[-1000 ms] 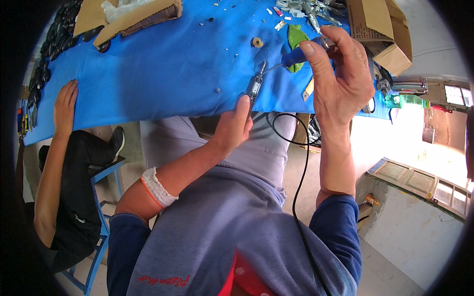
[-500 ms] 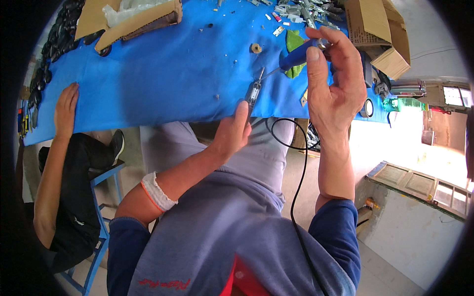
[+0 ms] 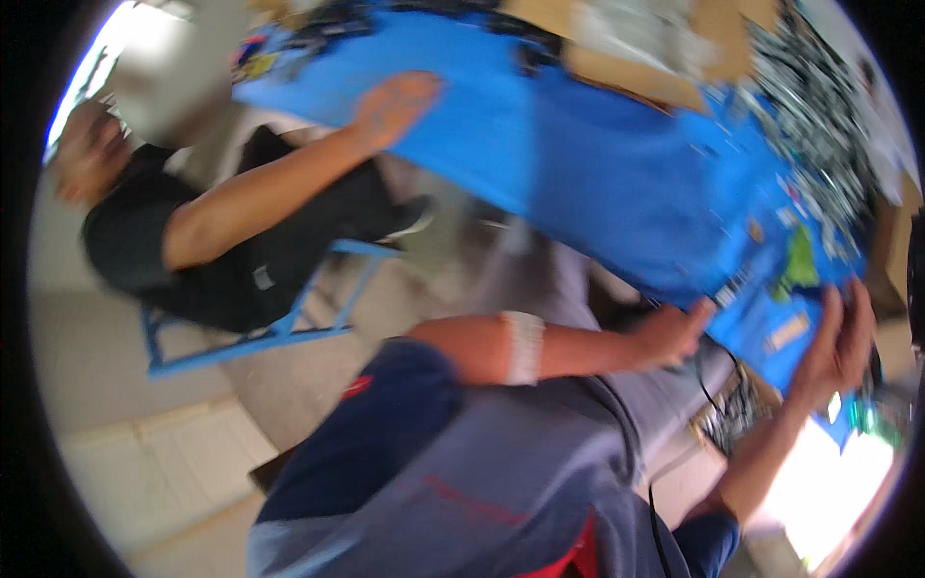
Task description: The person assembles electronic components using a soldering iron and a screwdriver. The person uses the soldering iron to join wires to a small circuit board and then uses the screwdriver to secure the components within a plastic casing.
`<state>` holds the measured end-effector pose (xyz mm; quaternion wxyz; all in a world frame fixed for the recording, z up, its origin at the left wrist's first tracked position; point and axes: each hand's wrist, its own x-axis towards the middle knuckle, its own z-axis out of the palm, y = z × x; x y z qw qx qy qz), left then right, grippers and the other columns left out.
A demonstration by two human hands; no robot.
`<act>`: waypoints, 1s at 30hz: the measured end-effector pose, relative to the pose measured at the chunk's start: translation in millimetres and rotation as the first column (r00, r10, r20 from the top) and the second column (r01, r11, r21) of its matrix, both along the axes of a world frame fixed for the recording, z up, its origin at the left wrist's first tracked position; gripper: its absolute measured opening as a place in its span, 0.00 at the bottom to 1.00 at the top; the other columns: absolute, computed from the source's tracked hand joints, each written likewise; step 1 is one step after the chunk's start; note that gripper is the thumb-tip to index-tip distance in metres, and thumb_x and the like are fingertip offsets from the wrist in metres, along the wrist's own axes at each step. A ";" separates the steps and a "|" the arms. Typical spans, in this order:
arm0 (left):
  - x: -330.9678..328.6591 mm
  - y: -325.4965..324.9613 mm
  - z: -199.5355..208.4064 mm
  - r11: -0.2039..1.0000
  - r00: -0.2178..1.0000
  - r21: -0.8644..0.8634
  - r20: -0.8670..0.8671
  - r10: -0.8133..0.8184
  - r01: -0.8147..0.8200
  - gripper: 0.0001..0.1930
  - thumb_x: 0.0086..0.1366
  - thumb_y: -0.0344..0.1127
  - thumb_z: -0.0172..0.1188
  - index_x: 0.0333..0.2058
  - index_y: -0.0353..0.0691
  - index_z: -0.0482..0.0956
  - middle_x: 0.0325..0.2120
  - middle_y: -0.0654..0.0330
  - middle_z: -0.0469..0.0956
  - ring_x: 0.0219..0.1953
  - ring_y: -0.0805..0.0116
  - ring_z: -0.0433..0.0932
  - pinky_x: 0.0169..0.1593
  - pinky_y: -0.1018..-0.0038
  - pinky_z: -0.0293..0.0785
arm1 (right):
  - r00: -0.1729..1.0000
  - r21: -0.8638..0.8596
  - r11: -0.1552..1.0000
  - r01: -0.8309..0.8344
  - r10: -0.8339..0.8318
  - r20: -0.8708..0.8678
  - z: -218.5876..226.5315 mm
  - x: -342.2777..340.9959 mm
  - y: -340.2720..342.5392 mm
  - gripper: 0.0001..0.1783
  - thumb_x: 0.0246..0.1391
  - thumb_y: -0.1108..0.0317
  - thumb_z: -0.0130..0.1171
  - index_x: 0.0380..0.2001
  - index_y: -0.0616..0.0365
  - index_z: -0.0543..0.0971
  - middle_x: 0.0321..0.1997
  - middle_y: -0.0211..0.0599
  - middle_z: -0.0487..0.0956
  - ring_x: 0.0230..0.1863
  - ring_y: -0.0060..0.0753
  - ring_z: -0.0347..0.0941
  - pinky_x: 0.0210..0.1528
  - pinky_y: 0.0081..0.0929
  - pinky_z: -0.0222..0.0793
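Note:
The view is smeared by motion. My left hand (image 3: 674, 332) is closed at the near edge of the blue-covered table, its thumb pointing along a narrow dark piece with a silvery inset (image 3: 726, 292). My right hand (image 3: 840, 347) is raised to the right of it, fingers bent upward. Half a second earlier it gripped a blue-handled screwdriver; its pose is much the same now, but the handle cannot be made out against the blue cover. A green cloth (image 3: 798, 262) lies just beyond my right hand, and a small tan strip (image 3: 788, 331) sits between the hands.
A cardboard box (image 3: 631, 82) with clear plastic stands at the far side. Heaped metal parts (image 3: 814, 125) lie at the far right. To the left sits another person (image 3: 145, 231) on a blue-framed seat, a hand (image 3: 400, 101) on the table cover (image 3: 462, 125). A black cable crosses my lap.
The view has swung to the left and blurred, bringing more of the other person in. Both my hands now appear farther right in the picture; the screwdriver no longer shows clearly.

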<state>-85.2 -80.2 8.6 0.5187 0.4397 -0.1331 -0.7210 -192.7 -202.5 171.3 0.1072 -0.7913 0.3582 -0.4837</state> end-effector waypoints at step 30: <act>5.9 3.1 4.9 1.000 0.941 -0.003 0.339 -0.018 0.020 0.37 0.62 0.70 0.35 0.06 0.45 0.53 0.04 0.66 0.54 0.08 0.72 0.52 0.14 0.67 0.49 | 0.996 0.040 0.998 -0.049 0.052 -0.071 12.1 20.8 15.2 0.15 0.56 0.71 0.57 0.46 0.66 0.74 0.43 0.40 0.75 0.43 0.31 0.71 0.47 0.24 0.66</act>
